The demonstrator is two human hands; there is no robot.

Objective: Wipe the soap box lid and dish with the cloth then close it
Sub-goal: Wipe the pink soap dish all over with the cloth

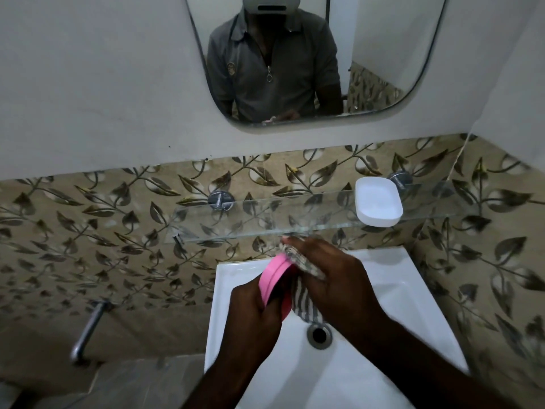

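Note:
A pink soap box part (272, 277) is held on edge above the sink, gripped from below by my left hand (255, 312). My right hand (330, 278) presses a grey-and-white striped cloth (305, 302) against the pink part's inner side; the cloth's tail hangs down toward the drain. Whether the pink piece is the lid or the dish, I cannot tell. The other part, a white soap box piece (378, 201), rests on the glass shelf (265, 225) at its right end, open side up.
A white sink (413, 290) with a metal drain (319, 336) lies below my hands. The glass shelf's front edge is just beyond my fingertips. A metal tap (88, 332) juts from the leaf-patterned tile wall at left. A mirror (309, 54) hangs above.

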